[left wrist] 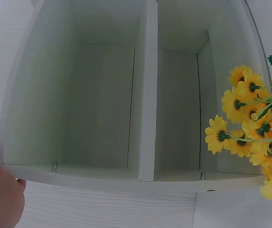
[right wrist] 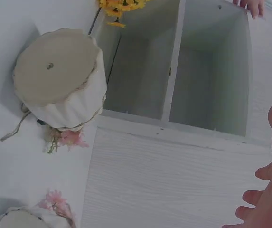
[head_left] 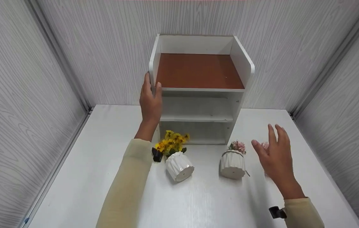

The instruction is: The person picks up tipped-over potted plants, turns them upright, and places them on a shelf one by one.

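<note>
A small white shelf unit (head_left: pixel 196 118) with a brown top board (head_left: pixel 198 71) stands against the back wall. Against its left side panel lies my left hand (head_left: pixel 151 103), fingers extended along the outer face. My right hand (head_left: pixel 277 155) hovers to the right of the unit with its fingers spread and nothing in them. A white pot (head_left: pixel 180 166) with yellow flowers (head_left: pixel 171 142) lies tipped over in front of the unit. To its right, a second white pot (head_left: pixel 232 164) with pink flowers (head_left: pixel 238 146) is also on its side. Another pink-flowered pot (right wrist: pixel 26 218) is mostly hidden behind my right hand in the head view.
All of this rests on a white tabletop (head_left: pixel 112 126). Pale wood-grain panels (head_left: pixel 8 95) close it in on the left, right and back, with grey metal strips (head_left: pixel 55 53) at the corners.
</note>
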